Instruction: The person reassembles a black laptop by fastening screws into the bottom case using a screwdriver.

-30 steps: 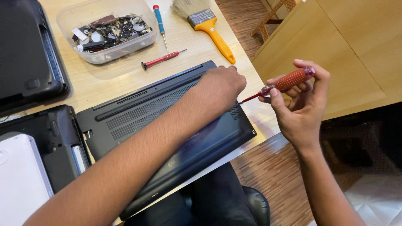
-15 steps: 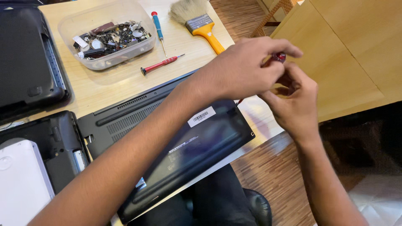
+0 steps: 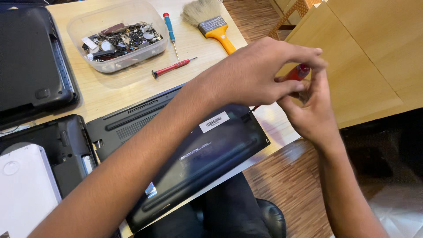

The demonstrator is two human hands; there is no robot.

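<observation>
A black laptop (image 3: 211, 150) lies upside down at the table's front edge, its bottom cover up. Past the laptop's far right corner my right hand (image 3: 310, 110) holds a red-handled screwdriver (image 3: 298, 72) with the tip pointing down-left. My left hand (image 3: 260, 72) reaches across the laptop and its fingertips pinch around the same screwdriver handle, hiding most of it. Both hands meet in the air beside the table corner.
A clear plastic tub (image 3: 116, 37) of small parts stands at the back. Beside it lie a blue screwdriver (image 3: 169, 26), a small red screwdriver (image 3: 172, 67) and a yellow-handled brush (image 3: 211, 24). More black laptops (image 3: 31, 61) and a white device (image 3: 24, 194) fill the left. A wooden panel (image 3: 374, 53) stands on the right.
My left hand lifted off the laptop's corner and moved right to join my right hand on the screwdriver. The laptop's label came into sight.
</observation>
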